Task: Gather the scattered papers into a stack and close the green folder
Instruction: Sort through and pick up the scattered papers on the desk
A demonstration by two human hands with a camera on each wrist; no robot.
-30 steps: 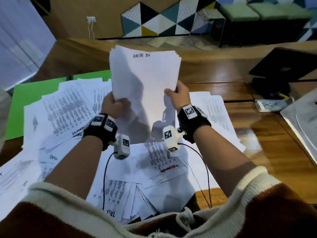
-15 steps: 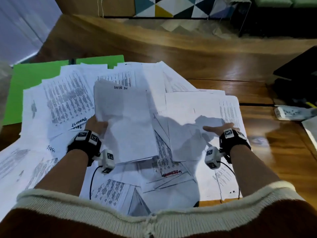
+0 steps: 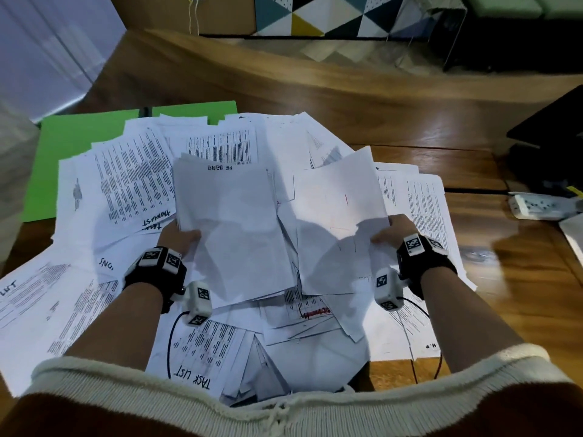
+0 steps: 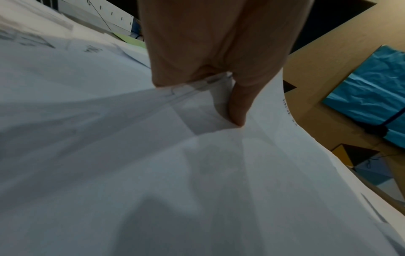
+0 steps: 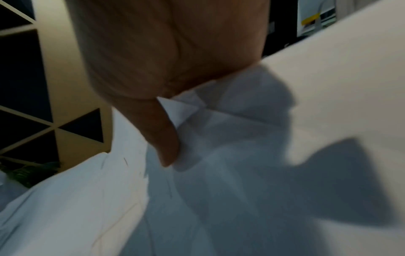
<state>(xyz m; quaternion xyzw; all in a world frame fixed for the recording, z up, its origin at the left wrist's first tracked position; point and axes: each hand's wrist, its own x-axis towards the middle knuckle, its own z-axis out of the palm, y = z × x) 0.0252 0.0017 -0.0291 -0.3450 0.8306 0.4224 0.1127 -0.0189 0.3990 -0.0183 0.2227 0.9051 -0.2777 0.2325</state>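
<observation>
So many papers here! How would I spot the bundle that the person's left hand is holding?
Start at the green folder at the table's far left, then come toward the middle of the paper pile. The bundle is lifted above the loose sheets, pinched at its near left edge by the left hand. Its blank top sheet bears one handwritten line at the far edge.

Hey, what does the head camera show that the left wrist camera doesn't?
Only the head view shows the right hand pinching a sheet, the power strip and most of the green folder. Only the left wrist view shows the thumb pressing the bundle's edge up close. Both show the left hand gripping that bundle.
</observation>
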